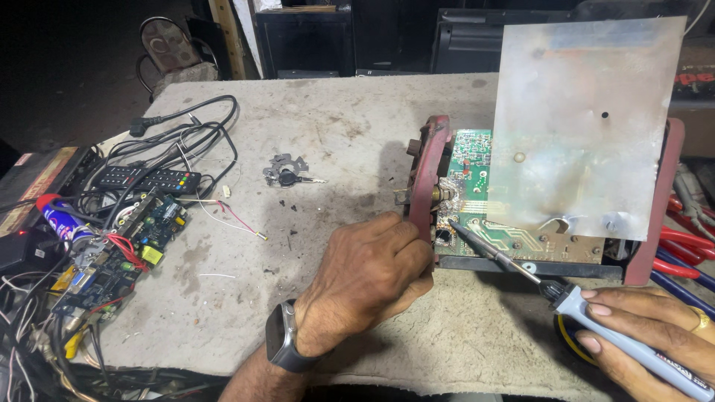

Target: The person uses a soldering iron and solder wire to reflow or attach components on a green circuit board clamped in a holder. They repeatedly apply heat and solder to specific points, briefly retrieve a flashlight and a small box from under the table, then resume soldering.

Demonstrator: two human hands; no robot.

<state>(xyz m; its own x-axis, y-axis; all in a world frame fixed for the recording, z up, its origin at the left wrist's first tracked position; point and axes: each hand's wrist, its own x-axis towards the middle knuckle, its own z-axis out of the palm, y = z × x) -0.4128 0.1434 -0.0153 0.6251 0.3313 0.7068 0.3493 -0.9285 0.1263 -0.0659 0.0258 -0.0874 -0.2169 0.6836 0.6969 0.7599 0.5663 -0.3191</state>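
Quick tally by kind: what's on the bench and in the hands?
Hands: 2 (left hand, right hand)
Soldering iron: 1
Red-framed unit with green circuit board: 1
Metal plate: 1
Loose circuit boards: 1 cluster, count unclear
Remote control: 1
Key with metal tag: 1
Spray can: 1
Total: 9

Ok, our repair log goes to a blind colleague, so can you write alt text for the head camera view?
A right hand touches a soldering iron tip to a green circuit board in a red-framed device, which the left hand steadies. A metal sheet covers most of the board; keys, a remote and tangled cables lie on the left.
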